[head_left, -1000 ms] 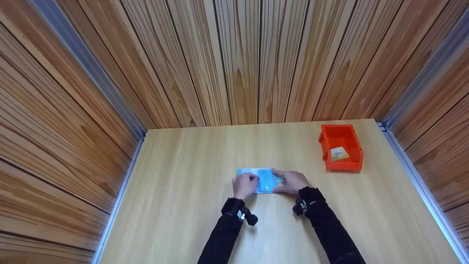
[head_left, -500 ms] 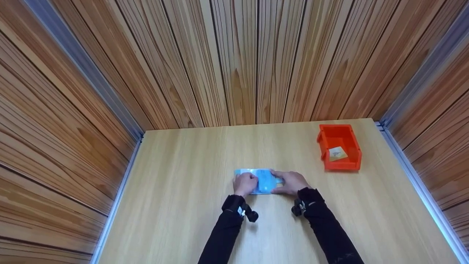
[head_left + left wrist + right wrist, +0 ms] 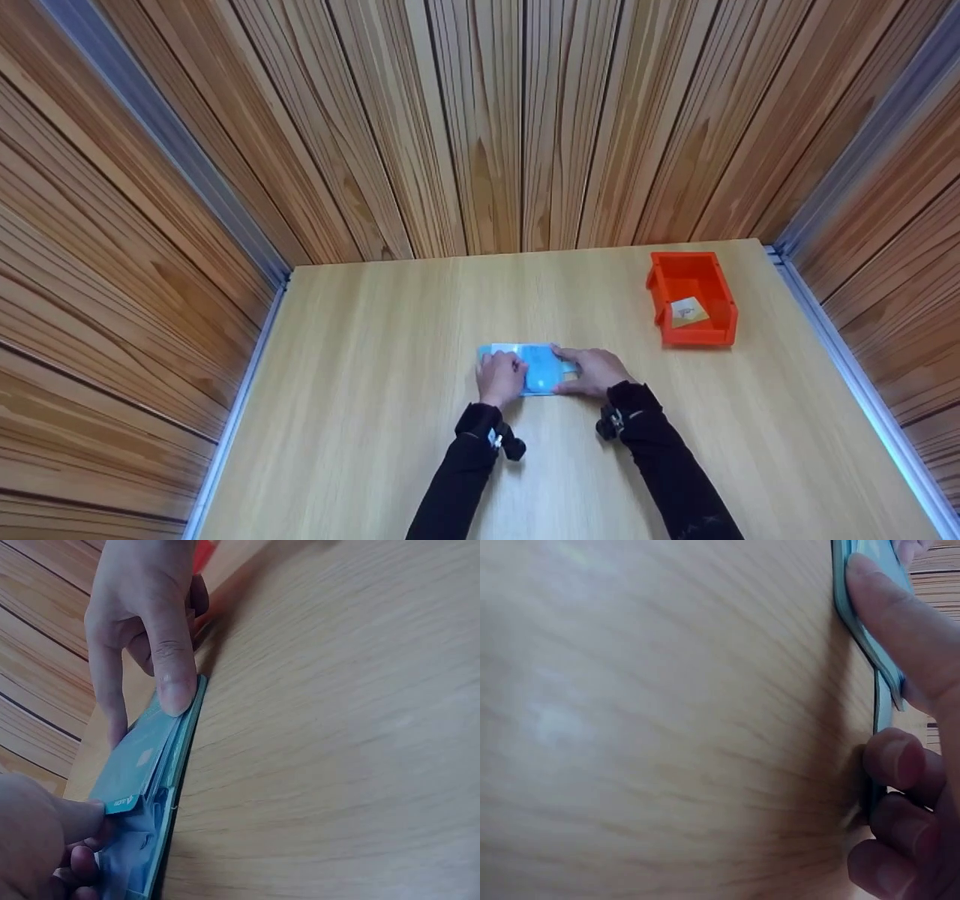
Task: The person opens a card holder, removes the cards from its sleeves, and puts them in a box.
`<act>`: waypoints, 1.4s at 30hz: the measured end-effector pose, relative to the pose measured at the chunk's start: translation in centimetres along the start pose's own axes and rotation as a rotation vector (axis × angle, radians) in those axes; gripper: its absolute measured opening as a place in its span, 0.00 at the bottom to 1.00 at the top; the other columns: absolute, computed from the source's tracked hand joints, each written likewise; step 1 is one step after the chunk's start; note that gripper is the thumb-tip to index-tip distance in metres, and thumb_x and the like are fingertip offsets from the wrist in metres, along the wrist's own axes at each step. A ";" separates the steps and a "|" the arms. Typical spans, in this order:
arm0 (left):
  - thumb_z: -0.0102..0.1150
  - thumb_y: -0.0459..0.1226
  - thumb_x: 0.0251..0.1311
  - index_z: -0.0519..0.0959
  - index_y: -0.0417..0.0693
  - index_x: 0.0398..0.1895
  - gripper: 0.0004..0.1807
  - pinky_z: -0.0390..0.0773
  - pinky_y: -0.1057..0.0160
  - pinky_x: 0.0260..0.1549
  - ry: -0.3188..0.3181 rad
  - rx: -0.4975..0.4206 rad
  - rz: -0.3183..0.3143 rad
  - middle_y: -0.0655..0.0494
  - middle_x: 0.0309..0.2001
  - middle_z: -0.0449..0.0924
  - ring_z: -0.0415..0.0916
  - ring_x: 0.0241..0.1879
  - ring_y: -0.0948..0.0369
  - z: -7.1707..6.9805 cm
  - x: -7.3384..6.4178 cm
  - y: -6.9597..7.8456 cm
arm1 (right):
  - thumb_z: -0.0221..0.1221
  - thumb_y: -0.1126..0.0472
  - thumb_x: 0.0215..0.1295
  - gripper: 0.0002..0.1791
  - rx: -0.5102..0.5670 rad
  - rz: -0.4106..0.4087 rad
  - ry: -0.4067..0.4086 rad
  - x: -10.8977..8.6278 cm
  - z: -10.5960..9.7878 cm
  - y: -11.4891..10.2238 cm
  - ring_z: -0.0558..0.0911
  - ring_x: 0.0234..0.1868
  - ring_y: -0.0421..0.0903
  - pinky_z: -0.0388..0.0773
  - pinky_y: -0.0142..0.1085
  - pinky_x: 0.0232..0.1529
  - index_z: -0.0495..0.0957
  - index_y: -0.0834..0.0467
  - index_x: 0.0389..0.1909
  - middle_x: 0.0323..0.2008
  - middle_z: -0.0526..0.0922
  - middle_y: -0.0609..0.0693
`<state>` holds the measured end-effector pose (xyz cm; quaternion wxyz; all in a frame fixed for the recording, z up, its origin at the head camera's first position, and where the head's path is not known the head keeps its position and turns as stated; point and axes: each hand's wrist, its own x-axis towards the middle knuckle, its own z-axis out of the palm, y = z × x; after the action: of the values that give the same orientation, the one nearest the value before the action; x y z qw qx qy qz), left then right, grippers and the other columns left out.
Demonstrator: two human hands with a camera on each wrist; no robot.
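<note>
A light-blue card holder lies unfolded on the table, with clear plastic sleeves showing in the left wrist view. A teal card with a chip sits over the sleeves in that view. My left hand is at the holder's left part, its thumb and fingers pinching the card's near end. My right hand grips the holder's right part, thumb on the near edge and a finger across at the far edge. Beside the right hand, a narrow strap sticks out from the holder.
An orange-red open-front bin stands at the back right of the wooden table, holding a white-and-gold card. Wood-plank walls with metal rails close in the back and sides.
Both hands keep nearly the same places on the card holder; the left fingers shift slightly at the card. The head view drifts a little.
</note>
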<state>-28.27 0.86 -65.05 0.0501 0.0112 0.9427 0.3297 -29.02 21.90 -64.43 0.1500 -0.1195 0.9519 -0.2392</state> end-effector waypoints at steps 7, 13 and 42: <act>0.61 0.40 0.71 0.80 0.48 0.29 0.11 0.68 0.51 0.53 0.021 0.002 0.034 0.55 0.34 0.77 0.71 0.45 0.53 -0.4 0.0 -0.9 | 0.75 0.40 0.54 0.49 0.005 0.004 -0.004 0.2 0.2 0.0 0.76 0.70 0.58 0.69 0.56 0.69 0.67 0.45 0.76 0.72 0.75 0.55; 0.58 0.40 0.73 0.78 0.48 0.28 0.13 0.68 0.55 0.48 -0.028 -0.066 0.024 0.57 0.32 0.73 0.69 0.41 0.57 -1.5 0.1 -2.0 | 0.75 0.39 0.53 0.50 0.035 0.021 -0.011 0.1 0.0 -0.1 0.75 0.70 0.58 0.68 0.58 0.70 0.66 0.45 0.77 0.73 0.73 0.56; 0.55 0.37 0.75 0.77 0.47 0.34 0.09 0.66 0.58 0.46 -0.058 -0.303 0.007 0.56 0.37 0.73 0.66 0.45 0.56 -6.6 0.2 -4.9 | 0.75 0.40 0.56 0.51 0.145 0.081 -0.033 -0.1 -0.3 -0.3 0.76 0.67 0.55 0.69 0.55 0.69 0.64 0.45 0.79 0.71 0.75 0.55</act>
<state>-29.04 -7.06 -62.95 0.0775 0.0164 0.8803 0.4678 -28.99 21.81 -63.99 0.1836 -0.0735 0.9335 -0.2991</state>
